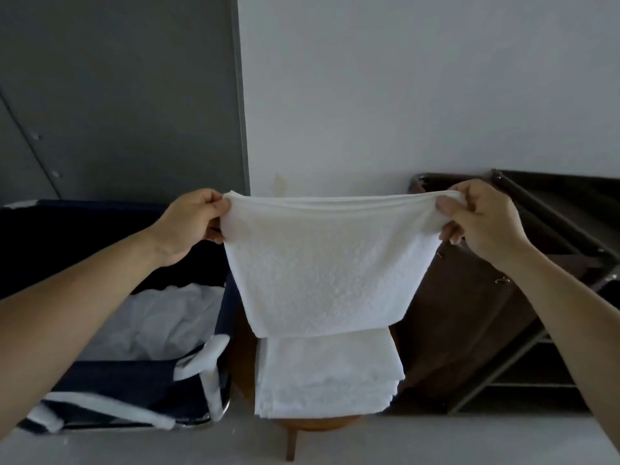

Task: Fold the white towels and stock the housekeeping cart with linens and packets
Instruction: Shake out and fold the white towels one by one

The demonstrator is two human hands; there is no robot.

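A white towel (322,270) hangs doubled over in front of me, stretched between both hands. My left hand (193,223) pinches its upper left corner and my right hand (483,216) pinches its upper right corner. Below it a stack of folded white towels (325,377) lies on a round wooden stool (315,422). The brown housekeeping cart (523,263) stands to the right, its shelves dark.
A dark blue laundry hamper (110,374) with white trim stands on the left, holding loose white linen (161,320). A grey door (117,95) and a white wall (419,88) are behind. The pale floor (436,441) runs along the bottom.
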